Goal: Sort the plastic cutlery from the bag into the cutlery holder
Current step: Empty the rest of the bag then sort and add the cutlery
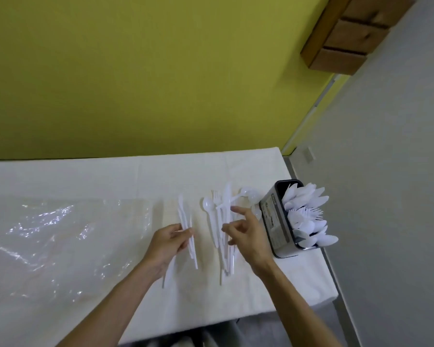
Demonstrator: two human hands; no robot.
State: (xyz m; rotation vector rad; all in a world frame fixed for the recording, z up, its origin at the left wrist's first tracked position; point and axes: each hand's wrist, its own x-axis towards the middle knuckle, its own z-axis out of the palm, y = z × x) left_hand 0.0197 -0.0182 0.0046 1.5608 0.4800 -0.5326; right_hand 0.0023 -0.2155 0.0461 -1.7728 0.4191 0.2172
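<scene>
We are apparently finishing: the cutlery holder (277,222) is brimming.
Our left hand (169,244) is gripping knives (184,221); our right hand (247,237), fingers spread, is hovering over the remaining pile (219,221).

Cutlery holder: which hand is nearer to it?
Right. The right hand is just beside the cutlery holder, over the loose cutlery; the left hand grips a bundle of cutlery farther away.

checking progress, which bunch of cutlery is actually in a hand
The slim bunch of knives, gripped by the left hand. The mixed pile lies loose on the table under the right hand; the rest stands in the holder.
</scene>
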